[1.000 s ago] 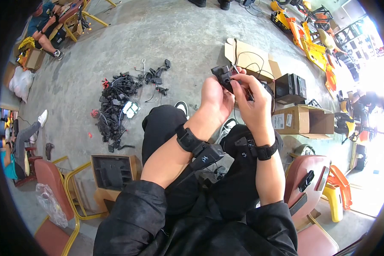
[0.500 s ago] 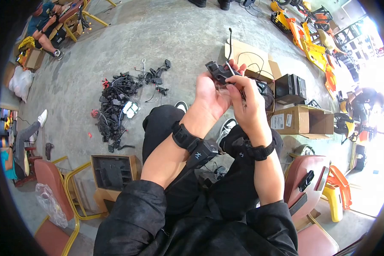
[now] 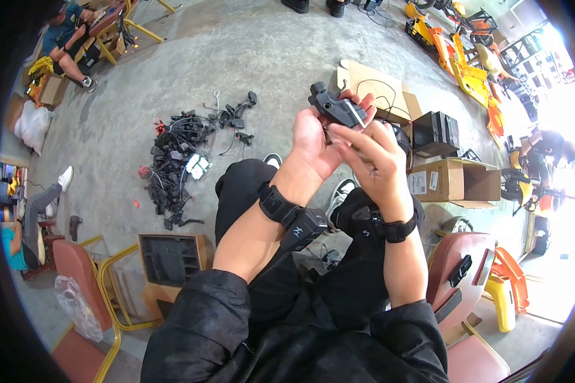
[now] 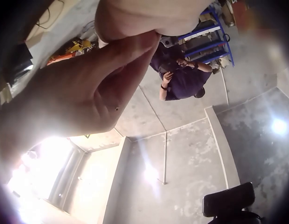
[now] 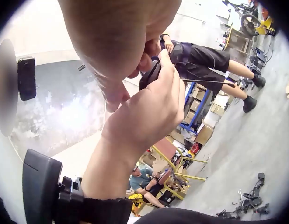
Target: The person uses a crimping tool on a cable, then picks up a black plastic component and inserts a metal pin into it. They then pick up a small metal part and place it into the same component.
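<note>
In the head view my left hand (image 3: 312,143), palm up, holds a black plastic part (image 3: 338,108) with a blocky end, a round hole and a pale strip along one edge. My right hand (image 3: 377,156) is at its near side, index finger and thumb reaching toward the left palm; I cannot tell whether they pinch anything. In the right wrist view the right hand (image 5: 121,42) overlaps the left hand (image 5: 144,112), and the dark part (image 5: 151,77) shows between them. A thin cable (image 5: 209,81) sticks out past the fingers. In the left wrist view the part is hidden.
A pile of black parts with cables (image 3: 172,159) lies on the floor to the left. Open cardboard boxes (image 3: 437,179) and a black box (image 3: 436,131) stand on the right. Chairs (image 3: 463,262) flank me, and a foam-lined box (image 3: 169,258) sits left of my legs.
The part has turned in my left hand, so its side with the hole now shows. My right fingers have moved from its pale strip down toward the left palm. The upright cable looks shorter.
</note>
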A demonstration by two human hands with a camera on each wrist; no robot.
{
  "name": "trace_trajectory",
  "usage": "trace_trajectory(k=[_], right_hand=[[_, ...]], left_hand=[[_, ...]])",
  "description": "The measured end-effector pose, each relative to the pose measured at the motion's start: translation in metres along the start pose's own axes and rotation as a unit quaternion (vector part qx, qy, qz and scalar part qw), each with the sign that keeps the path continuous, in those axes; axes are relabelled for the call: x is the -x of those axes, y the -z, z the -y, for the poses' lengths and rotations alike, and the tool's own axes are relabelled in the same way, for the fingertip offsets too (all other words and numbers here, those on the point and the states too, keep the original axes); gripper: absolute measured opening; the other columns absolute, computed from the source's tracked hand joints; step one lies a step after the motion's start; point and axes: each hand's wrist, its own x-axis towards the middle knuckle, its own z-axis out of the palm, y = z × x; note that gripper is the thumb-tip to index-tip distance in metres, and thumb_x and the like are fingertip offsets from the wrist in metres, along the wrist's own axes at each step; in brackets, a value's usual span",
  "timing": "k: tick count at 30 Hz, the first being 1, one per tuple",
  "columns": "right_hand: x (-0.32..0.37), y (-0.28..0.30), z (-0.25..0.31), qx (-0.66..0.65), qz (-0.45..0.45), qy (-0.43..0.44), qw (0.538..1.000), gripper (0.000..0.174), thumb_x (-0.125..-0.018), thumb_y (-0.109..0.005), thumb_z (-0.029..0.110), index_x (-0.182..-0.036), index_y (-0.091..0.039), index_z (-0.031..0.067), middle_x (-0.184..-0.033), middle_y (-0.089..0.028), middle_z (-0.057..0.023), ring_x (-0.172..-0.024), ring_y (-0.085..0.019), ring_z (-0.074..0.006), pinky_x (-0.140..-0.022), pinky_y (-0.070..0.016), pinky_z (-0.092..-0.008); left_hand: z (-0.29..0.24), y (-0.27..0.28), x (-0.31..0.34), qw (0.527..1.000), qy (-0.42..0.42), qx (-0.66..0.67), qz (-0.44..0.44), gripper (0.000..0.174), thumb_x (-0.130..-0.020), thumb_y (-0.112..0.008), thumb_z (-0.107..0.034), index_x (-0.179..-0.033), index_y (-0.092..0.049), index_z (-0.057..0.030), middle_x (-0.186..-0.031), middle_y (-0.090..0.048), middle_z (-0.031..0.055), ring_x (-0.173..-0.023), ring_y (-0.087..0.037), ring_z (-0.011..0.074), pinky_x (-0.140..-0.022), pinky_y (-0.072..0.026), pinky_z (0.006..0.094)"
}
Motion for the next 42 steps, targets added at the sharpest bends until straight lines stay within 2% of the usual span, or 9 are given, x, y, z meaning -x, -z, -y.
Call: trace_trajectory(k=[3,14,20,22,24,26,28,30,42], right_hand=[[0.0,-0.001,-0.002,0.036,-0.115,-0.072,0.99,0.036,-0.072,-0.072,0.011,-0.107,-0.064,0.0097,-0.075,-0.049,-0.0056,-0.068,-0.047,-0.0223,-0.063,-0.0394,-0.0326],[-0.006,-0.008,-0.007,0.048,-0.046,-0.177,0.982,0.05,-0.07,-0.075,0.026,-0.113,-0.059,0.0042,-0.095,-0.061,-0.0128,-0.083,-0.057,-0.0297,-0.076,-0.0448,-0.036],[-0.005,-0.011,-0.015,0.007,-0.116,-0.126,0.985,0.043,-0.068,-0.077,0.022,-0.104,-0.062,0.003,-0.086,-0.06,-0.0116,-0.076,-0.057,-0.0288,-0.069,-0.0459,-0.035],[-0.006,-0.003,-0.009,-0.031,-0.206,-0.142,0.968,0.041,-0.068,-0.077,0.018,-0.104,-0.062,0.0039,-0.08,-0.058,-0.0088,-0.066,-0.053,-0.0217,-0.061,-0.0442,-0.0295],[-0.001,-0.003,-0.02,-0.127,-0.297,-0.187,0.928,0.038,-0.071,-0.076,0.012,-0.105,-0.062,0.0028,-0.068,-0.047,0.0035,-0.058,-0.038,-0.0036,-0.05,-0.0311,-0.0183],[-0.002,0.008,-0.019,-0.26,-0.349,-0.235,0.869,0.035,-0.076,-0.074,0.013,-0.105,-0.061,-0.0016,-0.065,-0.041,0.0082,-0.056,-0.034,-0.0001,-0.048,-0.0257,-0.0156],[0.002,0.015,-0.033,-0.27,-0.38,-0.241,0.851,0.033,-0.079,-0.073,0.015,-0.104,-0.062,-0.0043,-0.063,-0.034,0.0098,-0.056,-0.031,0.0016,-0.048,-0.0223,-0.0143],[0.007,0.021,-0.042,-0.267,-0.376,-0.247,0.852,0.033,-0.079,-0.073,0.015,-0.104,-0.062,-0.0047,-0.064,-0.034,0.01,-0.056,-0.031,0.0018,-0.048,-0.0218,-0.0143],[0.003,0.001,-0.085,-0.258,-0.326,-0.284,0.864,0.03,-0.079,-0.073,0.017,-0.099,-0.064,-0.0038,-0.061,-0.034,0.0103,-0.054,-0.029,0.0018,-0.048,-0.02,-0.0152]], left_hand=[[0.002,-0.004,0.002,1.0,0.001,-0.022,-0.001,0.034,-0.092,-0.022,-0.013,-0.094,-0.051,0.0058,-0.097,-0.057,0.019,-0.111,-0.051,0.0333,-0.1,-0.0407,0.0445],[0.01,-0.008,0.001,0.992,-0.022,-0.106,-0.059,0.047,-0.093,-0.017,-0.019,-0.117,-0.047,0.0084,-0.118,-0.054,0.0218,-0.113,-0.051,0.0316,-0.102,-0.0396,0.043],[0.004,0.0,0.001,0.991,0.004,-0.137,-0.004,0.044,-0.09,-0.022,-0.017,-0.116,-0.047,0.0079,-0.115,-0.056,0.02,-0.108,-0.056,0.0299,-0.099,-0.0418,0.0426],[0.003,-0.006,0.003,0.976,-0.007,-0.202,-0.081,0.042,-0.086,-0.027,-0.014,-0.115,-0.047,0.0092,-0.118,-0.054,0.0212,-0.105,-0.057,0.0303,-0.092,-0.0484,0.0398],[-0.007,0.013,-0.011,0.987,0.007,-0.142,-0.072,0.04,-0.081,-0.033,-0.011,-0.111,-0.052,0.0089,-0.11,-0.06,0.0181,-0.092,-0.062,0.0272,-0.078,-0.0543,0.0362],[-0.018,0.014,-0.015,0.995,0.009,-0.099,0.0,0.037,-0.079,-0.036,-0.008,-0.105,-0.058,0.007,-0.095,-0.065,0.0129,-0.079,-0.062,0.021,-0.062,-0.0532,0.0279],[-0.044,0.03,-0.035,0.997,0.023,-0.061,0.038,0.034,-0.077,-0.038,-0.005,-0.1,-0.061,0.0041,-0.086,-0.066,0.0095,-0.061,-0.057,0.0154,-0.045,-0.0419,0.0206],[-0.063,0.035,-0.044,0.963,0.067,0.056,0.255,0.026,-0.079,-0.043,-0.002,-0.095,-0.062,0.0027,-0.08,-0.064,0.0082,-0.044,-0.046,0.0111,-0.032,-0.0296,0.0204],[-0.087,0.117,-0.056,0.934,0.051,0.125,0.331,0.028,-0.086,-0.043,-0.007,-0.109,-0.057,-0.0004,-0.054,-0.047,0.0015,-0.031,-0.025,0.0049,-0.029,-0.0133,0.021]])
